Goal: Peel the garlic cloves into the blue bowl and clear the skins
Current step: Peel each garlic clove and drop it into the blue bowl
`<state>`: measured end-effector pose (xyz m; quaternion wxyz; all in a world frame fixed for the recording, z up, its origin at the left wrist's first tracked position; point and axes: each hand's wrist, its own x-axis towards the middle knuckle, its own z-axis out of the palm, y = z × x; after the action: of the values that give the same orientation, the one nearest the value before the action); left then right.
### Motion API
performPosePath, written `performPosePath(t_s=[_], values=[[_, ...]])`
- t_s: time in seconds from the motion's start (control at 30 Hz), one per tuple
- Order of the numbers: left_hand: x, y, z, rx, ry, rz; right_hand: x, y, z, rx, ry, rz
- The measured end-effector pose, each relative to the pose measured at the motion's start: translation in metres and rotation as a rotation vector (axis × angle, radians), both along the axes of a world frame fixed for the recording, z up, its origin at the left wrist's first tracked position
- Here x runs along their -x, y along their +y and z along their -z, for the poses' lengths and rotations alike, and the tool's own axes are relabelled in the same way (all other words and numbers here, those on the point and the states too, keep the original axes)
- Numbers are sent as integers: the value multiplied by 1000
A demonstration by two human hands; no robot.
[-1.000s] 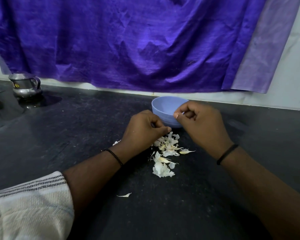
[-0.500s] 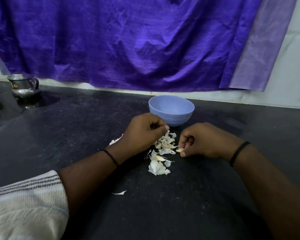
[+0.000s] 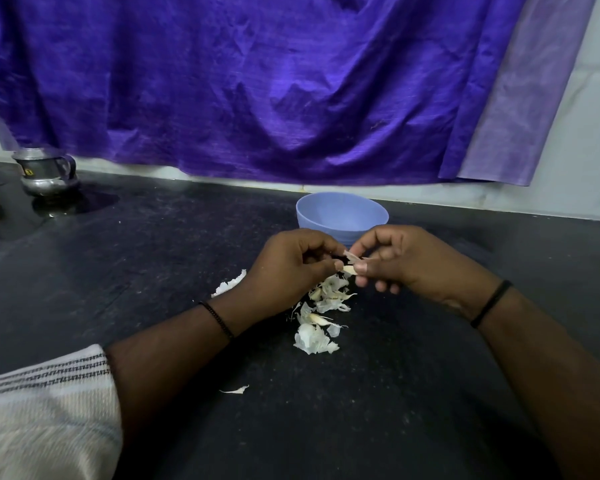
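Clove (image 3: 350,269) sits pinched between left hand (image 3: 288,266) and right hand (image 3: 400,259), at 6 o'clock of the bowl (image 3: 341,216), above the skins (image 3: 317,317); best to hold it steady and strip skin away in small pulls

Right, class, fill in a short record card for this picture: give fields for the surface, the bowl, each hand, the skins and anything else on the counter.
surface: dark counter, purple cloth hung behind it
blue bowl: upright at the back, contents hidden
left hand: pinches a garlic clove
right hand: pinches the same clove, skin partly lifted
skins: loose pile on the counter below the hands, one stray flake nearer the camera
other: steel pot far left
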<state>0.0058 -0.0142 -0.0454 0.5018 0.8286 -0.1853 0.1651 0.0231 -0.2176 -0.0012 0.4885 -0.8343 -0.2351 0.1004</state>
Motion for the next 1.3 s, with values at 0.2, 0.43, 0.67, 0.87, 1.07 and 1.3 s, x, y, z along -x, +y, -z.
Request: performPosePath(t_s=[0.2,0.43,0.67,0.87,1.07,1.3], values=[[4,0,-4,113,50,37,1,5,2,-158,13,24],[7,-1,-7,134,10,16,-1,11,6,-353,143,39],[7,4,-7,-12,-197,-86,-1,15,9,-359,123,56],[5,4,-7,-8,-166,-128,1,16,10,-269,-90,102],[6,4,-9,62,-148,-127,-2,18,14,-189,-262,226],[6,3,-10,53,-89,-126,1,21,17,-144,-336,242]])
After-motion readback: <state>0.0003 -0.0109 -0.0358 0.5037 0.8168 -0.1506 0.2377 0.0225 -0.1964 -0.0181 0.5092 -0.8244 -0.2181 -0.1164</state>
